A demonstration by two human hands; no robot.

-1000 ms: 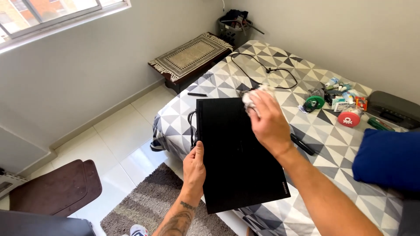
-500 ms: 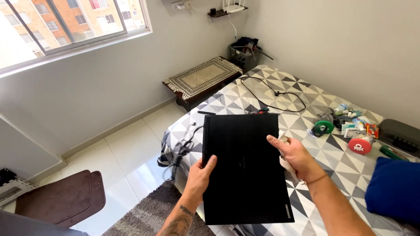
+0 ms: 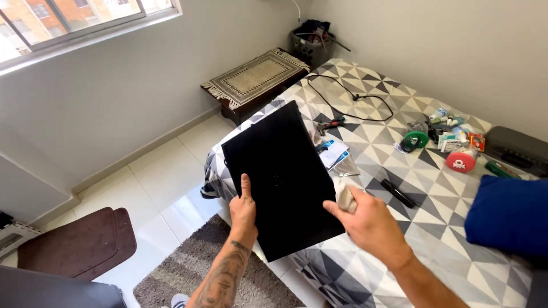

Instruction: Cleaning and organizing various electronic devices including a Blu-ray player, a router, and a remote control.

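A flat black rectangular device, like a closed laptop, is held tilted above the edge of a bed. My left hand grips its near left edge with the thumb lying on the top face. My right hand is at its right edge and clutches a crumpled white cloth between fingers and thumb. The bed's cover has a grey and white triangle pattern.
On the bed lie a black cable, a screwdriver, papers, a black remote, a green tape roll, a red round tin, small bottles and a blue pillow. A low bench stands by the wall.
The black device has turned and tilted, its far corner now pointing away to the left. My right hand with the cloth has moved down to its near right edge. The view has dropped.
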